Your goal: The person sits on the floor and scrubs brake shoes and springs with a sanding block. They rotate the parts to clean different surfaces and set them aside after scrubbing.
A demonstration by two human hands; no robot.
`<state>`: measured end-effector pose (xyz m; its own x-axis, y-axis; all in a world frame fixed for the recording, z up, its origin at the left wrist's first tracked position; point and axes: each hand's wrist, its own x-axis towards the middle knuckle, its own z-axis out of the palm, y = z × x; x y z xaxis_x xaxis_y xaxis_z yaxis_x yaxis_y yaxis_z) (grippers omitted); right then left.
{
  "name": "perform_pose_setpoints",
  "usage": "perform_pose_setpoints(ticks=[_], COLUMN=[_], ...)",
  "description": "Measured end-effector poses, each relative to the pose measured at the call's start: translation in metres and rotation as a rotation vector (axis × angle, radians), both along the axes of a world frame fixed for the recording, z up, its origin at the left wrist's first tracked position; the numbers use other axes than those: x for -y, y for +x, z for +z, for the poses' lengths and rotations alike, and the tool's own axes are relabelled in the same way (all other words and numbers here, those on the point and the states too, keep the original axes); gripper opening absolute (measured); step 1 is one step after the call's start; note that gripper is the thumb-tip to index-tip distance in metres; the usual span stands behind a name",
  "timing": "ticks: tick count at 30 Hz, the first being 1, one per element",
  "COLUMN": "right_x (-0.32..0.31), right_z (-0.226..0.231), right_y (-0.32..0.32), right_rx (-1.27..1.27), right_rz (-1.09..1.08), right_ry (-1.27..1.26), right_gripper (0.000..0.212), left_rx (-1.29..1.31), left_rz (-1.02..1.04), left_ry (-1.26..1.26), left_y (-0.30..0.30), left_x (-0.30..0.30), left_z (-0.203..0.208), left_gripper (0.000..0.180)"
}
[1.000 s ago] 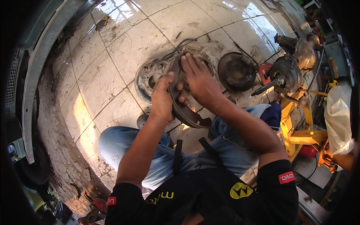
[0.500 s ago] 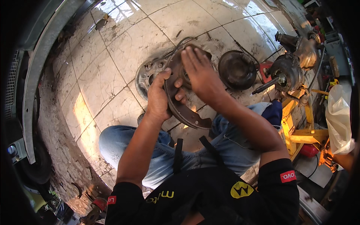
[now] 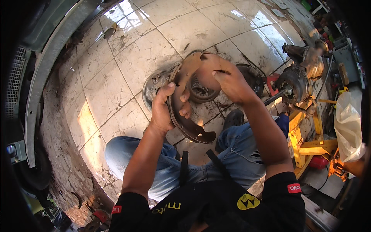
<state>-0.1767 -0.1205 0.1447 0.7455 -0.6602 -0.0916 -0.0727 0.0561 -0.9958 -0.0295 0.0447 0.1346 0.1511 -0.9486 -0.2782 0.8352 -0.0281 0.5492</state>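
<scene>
A worn brown brake shoe (image 3: 181, 91), curved like a crescent, is held up above the floor in front of me. My left hand (image 3: 164, 106) is closed around its left side, thumb on the near face and fingertips showing inside the curve. Over the shoe's upper right part is my right hand (image 3: 234, 85); its thumb shows, but the fingers are smeared by motion. Behind the shoe lie a grey metal backing plate (image 3: 148, 87), partly covered, and a round ringed part (image 3: 203, 94) seen through the curve.
A dark round drum (image 3: 253, 79) sits on the tiles beyond my right hand. To the right, a greasy axle assembly (image 3: 295, 81) rests by a yellow metal stand (image 3: 309, 145), with a clear plastic bag (image 3: 348, 125) beside it. A vehicle's metal edge (image 3: 34, 85) borders the left.
My right hand has shifted right and down, its flat fingers now blurred over the shoe's upper part. The brake shoe sits slightly lower, its lower end nearer me, still in my left hand.
</scene>
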Motion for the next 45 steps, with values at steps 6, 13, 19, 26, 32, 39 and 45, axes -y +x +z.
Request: perform_pose_setpoints(ticks=[6, 13, 19, 26, 32, 39, 45], right_x=[0.000, -0.005, -0.001, 0.012, 0.007, -0.007, -0.005], right_z=[0.028, 0.044, 0.042, 0.029, 0.001, 0.005, -0.016], right_y=[-0.004, -0.005, -0.005, -0.010, -0.001, -0.001, -0.003], right_rx=[0.323, 0.447, 0.427, 0.370, 0.015, -0.247, -0.233], right_rz=[0.076, 0.119, 0.105, -0.021, -0.055, 0.038, 0.030], right_ry=[0.453, 0.515, 0.521, 0.530, -0.363, -0.626, -1.081], right_gripper=[0.046, 0.049, 0.045, 0.029, 0.028, 0.034, 0.045], left_rx=[0.202, 0.367, 0.720, 0.597, 0.341, 0.375, 0.304], left_rz=[0.051, 0.067, 0.066, 0.062, 0.067, 0.052, -0.005], left_ry=[-0.082, -0.100, -0.057, -0.067, -0.017, 0.132, 0.178], left_y=[0.003, 0.004, 0.003, -0.001, -0.002, -0.005, -0.006], left_x=[-0.001, 0.003, 0.010, 0.022, 0.022, 0.007, 0.002], left_z=[0.002, 0.010, 0.011, 0.016, 0.023, 0.023, 0.021], left_gripper=[0.045, 0.043, 0.040, 0.037, 0.035, 0.032, 0.034])
